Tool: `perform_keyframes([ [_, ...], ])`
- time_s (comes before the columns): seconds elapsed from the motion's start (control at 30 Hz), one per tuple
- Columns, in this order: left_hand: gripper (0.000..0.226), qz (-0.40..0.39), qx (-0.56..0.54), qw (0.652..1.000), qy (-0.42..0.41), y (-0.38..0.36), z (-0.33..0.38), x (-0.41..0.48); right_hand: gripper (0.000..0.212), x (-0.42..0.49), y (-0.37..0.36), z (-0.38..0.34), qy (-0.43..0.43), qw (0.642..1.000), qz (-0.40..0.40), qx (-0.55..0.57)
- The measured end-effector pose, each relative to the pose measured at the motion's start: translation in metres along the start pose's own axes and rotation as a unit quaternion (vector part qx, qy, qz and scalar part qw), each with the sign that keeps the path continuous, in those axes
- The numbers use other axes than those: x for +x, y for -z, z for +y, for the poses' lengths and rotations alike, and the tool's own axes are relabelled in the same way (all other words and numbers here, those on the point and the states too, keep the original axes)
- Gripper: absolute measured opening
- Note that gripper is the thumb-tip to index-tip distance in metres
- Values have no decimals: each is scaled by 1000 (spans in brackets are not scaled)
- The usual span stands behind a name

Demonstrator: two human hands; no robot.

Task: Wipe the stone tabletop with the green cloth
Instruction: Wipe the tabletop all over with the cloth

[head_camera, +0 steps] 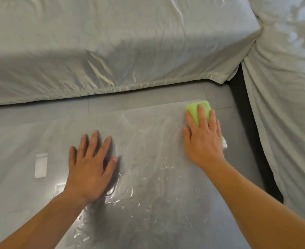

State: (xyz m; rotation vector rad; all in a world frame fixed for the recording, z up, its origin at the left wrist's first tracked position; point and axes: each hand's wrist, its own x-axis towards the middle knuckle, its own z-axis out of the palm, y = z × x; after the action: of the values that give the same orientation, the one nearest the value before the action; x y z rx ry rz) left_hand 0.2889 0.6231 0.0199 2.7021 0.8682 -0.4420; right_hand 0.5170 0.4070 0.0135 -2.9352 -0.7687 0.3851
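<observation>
The grey stone tabletop point(148, 141) fills the lower middle of the view, wet with streaks and droplets near its front. A folded green cloth point(195, 109) lies at the table's far right corner. My right hand point(202, 139) presses flat on top of the cloth, fingers spread over it, with the cloth showing past the fingertips and beside the little finger. Flat on the stone near the table's middle rests my left hand point(90, 166), fingers apart and holding nothing.
A sofa under a shiny grey cover point(112, 47) runs along the far side, and another covered section point(288, 105) stands to the right. Grey floor tiles point(220, 94) show between table and sofa. Puddles point(123, 193) sit beside my left wrist.
</observation>
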Motion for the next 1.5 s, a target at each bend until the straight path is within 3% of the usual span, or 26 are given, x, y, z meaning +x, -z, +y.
perform_keyframes([
  [0.07,79,-8,-5,1000,-2,1,0,1,58,0,-8,-31,-10,1000,26,12],
  [0.2,81,-20,-13,1000,-5,4,0,1,61,-34,-19,-51,196,980,3,-38],
  [0.27,83,-28,-8,1000,-9,4,-1,1,61,-17,-11,-28,178,983,5,-38],
  [0.33,84,-28,-4,1000,-10,4,-2,2,62,8,-5,-17,103,994,18,-34],
  [0.43,84,-24,-7,1000,-9,-1,-2,2,65,17,-8,-48,67,997,43,-13],
  [0.6,85,-26,-20,999,-12,-8,-6,2,73,-19,-22,-57,282,957,2,-64],
  [0.67,85,-27,-34,999,-16,-7,-7,2,74,-5,-15,-35,239,968,3,-75],
  [0.77,84,-32,-35,999,-21,-6,-7,2,67,24,-2,-34,40,999,26,-6],
  [0.8,83,-33,-35,999,-19,-5,-7,2,65,27,-2,-47,13,999,35,10],
  [0.83,83,-34,-37,999,-17,-5,-6,2,65,24,-6,-63,22,999,45,11],
  [0.9,81,-35,-44,998,-11,-4,-5,1,69,2,-22,-86,142,989,49,-4],
  [0.97,80,-32,-46,998,-7,-3,-4,2,73,-25,-34,-84,285,958,17,-34],
  [1.03,79,-32,-47,998,-8,-3,-3,2,73,-22,-28,-63,343,938,-2,-59],
  [1.07,79,-33,-48,998,-9,-3,-4,2,73,-10,-24,-54,323,944,9,-64],
  [1.2,81,-33,-53,998,-17,-4,-5,1,70,32,-12,-78,97,995,32,-1],
  [1.23,82,-30,-55,998,-19,-4,-5,1,73,29,-14,-94,99,994,40,6],
  [1.33,83,-23,-58,998,-17,-6,-6,1,79,-11,-29,-110,258,966,19,-22],
  [1.4,84,-22,-54,998,-17,-6,-5,1,76,-29,-31,-88,316,948,-9,-43],
  [1.5,89,-26,-39,999,-18,-5,-5,1,73,-7,-19,-41,245,968,8,-57],
])
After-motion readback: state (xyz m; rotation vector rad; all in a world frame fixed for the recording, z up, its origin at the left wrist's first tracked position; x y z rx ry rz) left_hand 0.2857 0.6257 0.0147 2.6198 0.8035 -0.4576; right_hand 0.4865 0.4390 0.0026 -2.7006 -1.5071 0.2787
